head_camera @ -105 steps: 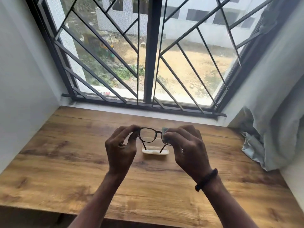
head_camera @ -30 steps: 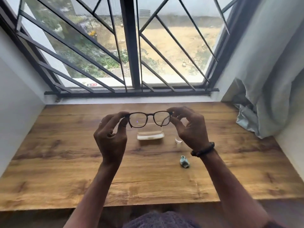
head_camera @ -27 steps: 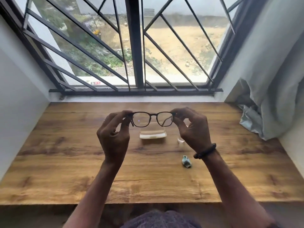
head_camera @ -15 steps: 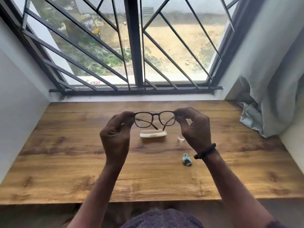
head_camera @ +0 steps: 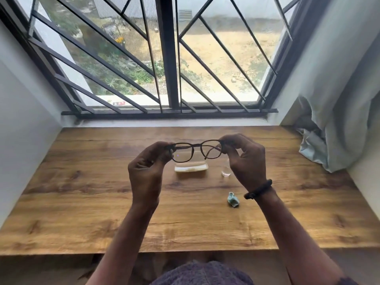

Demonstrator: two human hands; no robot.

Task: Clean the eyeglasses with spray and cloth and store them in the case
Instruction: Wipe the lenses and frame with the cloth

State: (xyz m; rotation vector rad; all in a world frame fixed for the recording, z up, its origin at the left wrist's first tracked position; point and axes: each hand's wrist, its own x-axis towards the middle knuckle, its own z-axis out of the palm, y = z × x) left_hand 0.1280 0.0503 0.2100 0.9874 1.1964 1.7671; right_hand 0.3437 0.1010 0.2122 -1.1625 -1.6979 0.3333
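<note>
I hold the dark-framed eyeglasses (head_camera: 197, 150) up above the wooden table (head_camera: 82, 202). My left hand (head_camera: 147, 171) pinches the frame's left end and my right hand (head_camera: 244, 159) pinches its right end. The temple arms look folded in behind the lenses. Below the glasses the pale open case (head_camera: 191, 167) lies on the table. A small clear spray bottle (head_camera: 225, 171) stands just right of the case, partly hidden by my right hand. The crumpled light-blue cloth (head_camera: 233, 200) lies on the table nearer me, under my right wrist.
A barred window (head_camera: 170, 58) runs along the table's far edge. White walls close in both sides. A pale curtain (head_camera: 333, 136) bunches onto the table's far right corner. My lap in dark fabric (head_camera: 203, 273) shows below the table's near edge.
The cloth left my right hand and now lies on the table. Both hands keep the glasses raised, and the temple arms have swung inward behind the lenses over the last second.
</note>
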